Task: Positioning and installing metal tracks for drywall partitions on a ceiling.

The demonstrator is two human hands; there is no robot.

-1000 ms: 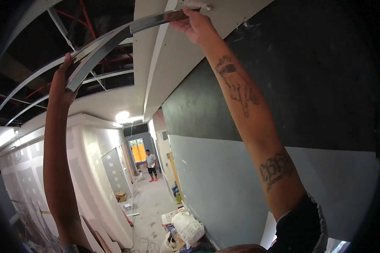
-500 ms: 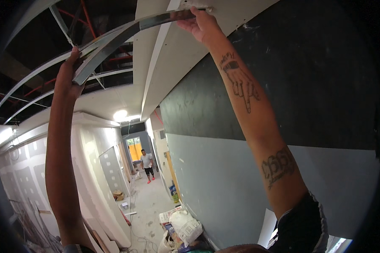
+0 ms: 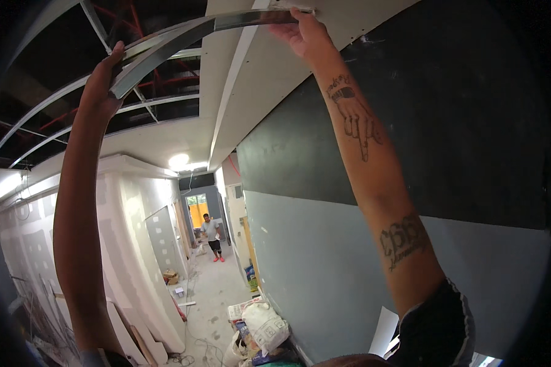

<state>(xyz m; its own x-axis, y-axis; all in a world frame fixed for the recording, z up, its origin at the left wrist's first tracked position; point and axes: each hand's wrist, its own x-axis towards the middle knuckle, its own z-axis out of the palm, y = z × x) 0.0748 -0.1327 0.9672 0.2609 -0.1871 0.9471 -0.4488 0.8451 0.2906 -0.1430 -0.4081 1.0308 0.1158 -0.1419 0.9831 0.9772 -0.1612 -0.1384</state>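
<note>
Overhead, I hold a long silvery metal channel (image 3: pixel 168 50) up against the ceiling with both arms raised. My left hand (image 3: pixel 103 82) grips its near left end, the fingers partly hidden behind it. Near its other end, my right hand (image 3: pixel 309 38) has the thumb up along the metal and the fingers curled beneath. That end reaches the ceiling board (image 3: pixel 281 46) close to a rough white patch. Behind the channel's left part runs the light metal ceiling grid (image 3: pixel 171 104), with a dark cavity and red pipes above it.
A black and grey wall (image 3: pixel 306 238) runs along my right. White filled sacks (image 3: pixel 266 327) lie at its foot. To the left stands a taped plasterboard wall (image 3: pixel 134 220) with boards (image 3: pixel 144 345) leaning on it. Another person (image 3: pixel 212 235) is down the corridor; cables (image 3: pixel 205 352) cross the floor.
My left hand has risen, lifting the channel's left end closer to the ceiling grid. My right hand keeps its hold near the other end. The view has shifted slightly.
</note>
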